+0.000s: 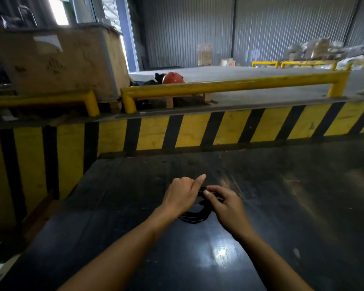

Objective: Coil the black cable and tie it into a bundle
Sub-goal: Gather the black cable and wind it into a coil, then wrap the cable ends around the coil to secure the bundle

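Note:
A thin black cable (194,216) lies coiled in several loops on the dark table top (282,206), between my two hands. My left hand (182,195) is closed on the far left side of the coil, with its forefinger stretched out. My right hand (226,204) pinches the cable's far part between thumb and fingertips, close to the left forefinger. The near arc of the coil shows below both wrists; the part under the hands is hidden.
A yellow and black striped wall (177,131) runs along the table's far and left sides. Behind it stand yellow guard rails (229,84), a large cardboard box (59,61) and a red helmet (172,78).

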Tool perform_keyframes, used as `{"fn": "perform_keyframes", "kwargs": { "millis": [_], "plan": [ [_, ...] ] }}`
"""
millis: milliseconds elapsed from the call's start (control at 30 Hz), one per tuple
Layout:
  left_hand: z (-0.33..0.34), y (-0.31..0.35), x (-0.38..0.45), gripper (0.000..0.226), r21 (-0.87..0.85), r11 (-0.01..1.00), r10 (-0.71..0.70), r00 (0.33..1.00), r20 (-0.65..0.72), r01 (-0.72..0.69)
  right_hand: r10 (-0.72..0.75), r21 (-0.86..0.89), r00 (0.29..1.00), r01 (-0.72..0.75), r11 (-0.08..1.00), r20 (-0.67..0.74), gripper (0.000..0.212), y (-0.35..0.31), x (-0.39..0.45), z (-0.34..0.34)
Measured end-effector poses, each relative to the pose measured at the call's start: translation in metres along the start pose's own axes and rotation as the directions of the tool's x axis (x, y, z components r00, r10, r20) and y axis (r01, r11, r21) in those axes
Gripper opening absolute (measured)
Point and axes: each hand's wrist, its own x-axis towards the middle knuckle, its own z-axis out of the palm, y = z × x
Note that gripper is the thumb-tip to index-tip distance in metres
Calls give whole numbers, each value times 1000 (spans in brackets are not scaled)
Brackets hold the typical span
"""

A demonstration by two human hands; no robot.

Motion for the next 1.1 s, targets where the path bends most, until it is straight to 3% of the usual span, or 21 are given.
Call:
{"fn": "perform_keyframes", "kwargs": {
  "millis": [200, 300, 367, 433, 600, 700, 800, 867, 933, 1000, 1100],
  "plan": [
    [36, -30, -26, 56, 106, 993, -68, 994, 91, 58, 275, 49, 956, -281, 958, 97, 9, 51, -36, -3],
    [45, -49, -45, 53, 123, 985, -144, 974, 173, 124, 414, -204, 902, -385, 900, 121, 12, 85, -58, -10],
    [52, -59, -60, 54, 128, 981, -170, 956, 238, 143, 475, -483, 860, -341, 807, 186, 17, 110, -74, -14],
    [60, -65, -74, 55, 146, 980, -174, 937, 302, 135, 523, -654, 814, -255, 712, 252, 23, 129, -92, -14],
    [76, -73, -100, 58, 145, 980, -183, 904, 387, 136, 608, -796, 685, -67, 602, 402, 39, 155, -125, -4],
    [79, -75, -107, 57, 135, 980, -190, 896, 402, 147, 606, -855, 679, 62, 515, 414, 36, 158, -132, 5],
    [78, -76, -110, 58, 110, 982, -186, 894, 407, 154, 633, -880, 664, 80, 469, 398, 34, 159, -135, 12],
    [77, -77, -111, 57, 95, 984, -180, 891, 417, 154, 646, -868, 655, 31, 495, 392, 32, 157, -134, 11],
    [73, -77, -111, 57, 67, 986, -168, 881, 442, 155, 634, -797, 677, -116, 593, 373, 25, 150, -126, 6],
    [67, -77, -107, 58, 45, 988, -154, 871, 467, 150, 594, -637, 730, -287, 715, 337, 16, 137, -108, -1],
    [55, -72, -95, 60, 10, 992, -117, 870, 480, 128, 504, -357, 823, -402, 843, 261, 9, 104, -68, -15]
  ]
}}
